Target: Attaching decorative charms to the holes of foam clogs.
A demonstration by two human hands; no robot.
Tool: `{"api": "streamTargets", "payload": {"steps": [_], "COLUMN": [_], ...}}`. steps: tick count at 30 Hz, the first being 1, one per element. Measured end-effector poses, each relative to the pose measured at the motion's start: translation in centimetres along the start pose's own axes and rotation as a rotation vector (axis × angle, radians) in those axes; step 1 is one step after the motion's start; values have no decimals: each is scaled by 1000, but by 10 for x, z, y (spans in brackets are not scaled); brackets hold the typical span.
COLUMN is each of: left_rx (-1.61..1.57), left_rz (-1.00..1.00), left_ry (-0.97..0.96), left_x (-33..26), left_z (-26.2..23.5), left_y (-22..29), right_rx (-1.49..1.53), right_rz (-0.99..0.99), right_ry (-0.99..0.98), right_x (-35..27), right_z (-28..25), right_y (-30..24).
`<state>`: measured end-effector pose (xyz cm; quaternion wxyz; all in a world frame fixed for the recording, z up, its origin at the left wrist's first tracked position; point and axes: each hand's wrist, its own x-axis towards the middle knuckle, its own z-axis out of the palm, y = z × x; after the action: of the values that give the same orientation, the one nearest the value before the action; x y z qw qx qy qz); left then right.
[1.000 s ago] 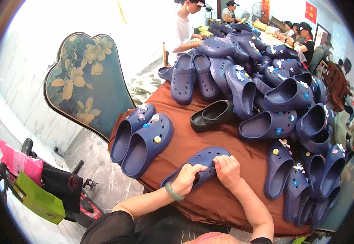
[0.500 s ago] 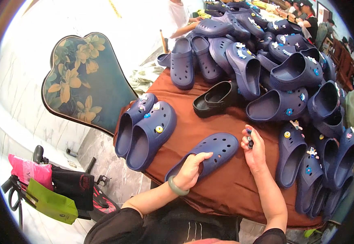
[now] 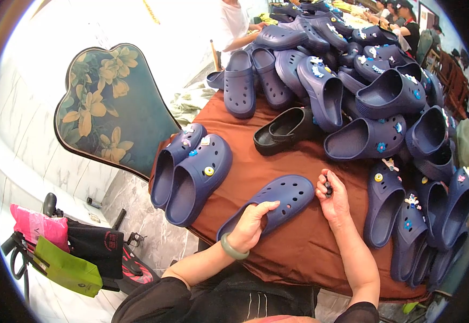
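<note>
- I see the left hand (image 3: 249, 224), its grip pinching a blue clog (image 3: 292, 196) on the brown-covered bench (image 3: 245, 175).
- The right hand (image 3: 336, 200) curls around small dark pieces (image 3: 329, 189) beside the clog's toe.

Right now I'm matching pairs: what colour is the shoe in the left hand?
The shoe is dark blue, best seen in the head view.

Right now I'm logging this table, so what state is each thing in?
Front clog: top up, most holes bare
Left grip: closed on front clog
Small dark object: partly hidden
Right grip: curled around small dark object
Clog pair: together, charms attached
Black clog: no charms visible
Clog pile: heaped, some decorated
</note>
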<state>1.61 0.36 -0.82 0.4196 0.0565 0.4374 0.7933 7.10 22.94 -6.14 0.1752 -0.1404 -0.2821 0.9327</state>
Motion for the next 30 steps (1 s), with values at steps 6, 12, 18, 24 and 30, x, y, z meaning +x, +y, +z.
{"api": "streamTargets", "payload": {"steps": [6, 12, 18, 24, 30], "left_rx": [-22, -30, -40, -22, 13], "left_rz": [-19, -9, -12, -14, -19], "left_ry": [18, 4, -4, 2, 34], "left_x": [0, -1, 0, 0, 0], "left_z": [3, 5, 1, 3, 3], "left_y": [2, 2, 0, 0, 1], "right_rx": [18, -12, -46, -5, 21], "right_rz": [11, -3, -42, -46, -46], "right_ry": [-11, -32, 26, -22, 21], "right_x": [0, -1, -3, -2, -3], "right_z": [0, 2, 4, 2, 5], "right_y": [-1, -3, 0, -3, 0]}}
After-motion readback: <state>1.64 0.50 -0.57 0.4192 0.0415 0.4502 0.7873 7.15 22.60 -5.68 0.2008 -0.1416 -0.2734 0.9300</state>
